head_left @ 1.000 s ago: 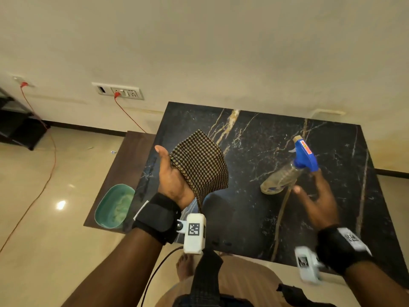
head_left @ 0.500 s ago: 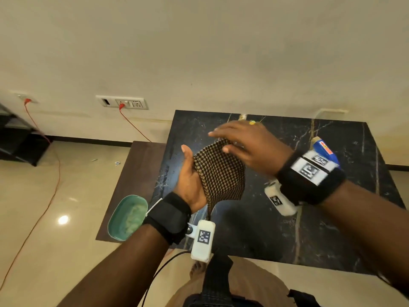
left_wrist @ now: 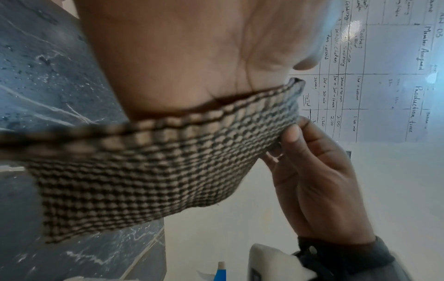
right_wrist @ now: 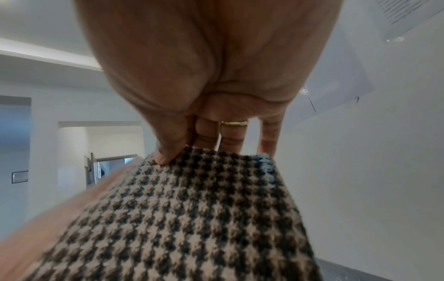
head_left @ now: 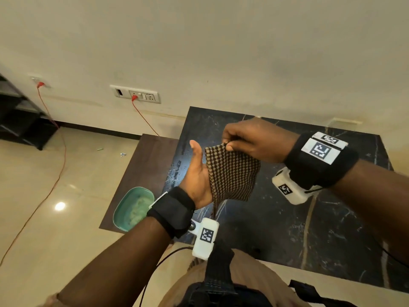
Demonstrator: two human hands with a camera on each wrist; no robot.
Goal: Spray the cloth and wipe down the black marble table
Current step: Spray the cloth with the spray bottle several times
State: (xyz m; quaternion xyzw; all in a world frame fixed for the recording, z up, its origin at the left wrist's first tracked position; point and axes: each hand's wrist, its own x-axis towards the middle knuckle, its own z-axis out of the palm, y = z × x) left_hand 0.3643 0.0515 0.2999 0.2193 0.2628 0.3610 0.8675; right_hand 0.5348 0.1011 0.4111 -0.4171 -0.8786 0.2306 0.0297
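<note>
A: Cataloguing item one: cloth (head_left: 230, 173), checked, held up above the near-left part of the table (head_left: 287, 229). How is the step best done?

B: Judged: the top edge is to be kept taut and the weave spread flat, so spray can be taken evenly; bunching is to be avoided.

A: Item two: right hand (head_left: 254, 140).

B: Fingers curled, the top edge pinched between thumb and fingertips (right_wrist: 165, 155).

A: Item three: left hand (head_left: 197, 176).

B: Thumb raised, palm laid against the left edge; the fingers are hidden, so the grip cannot be told.
</note>
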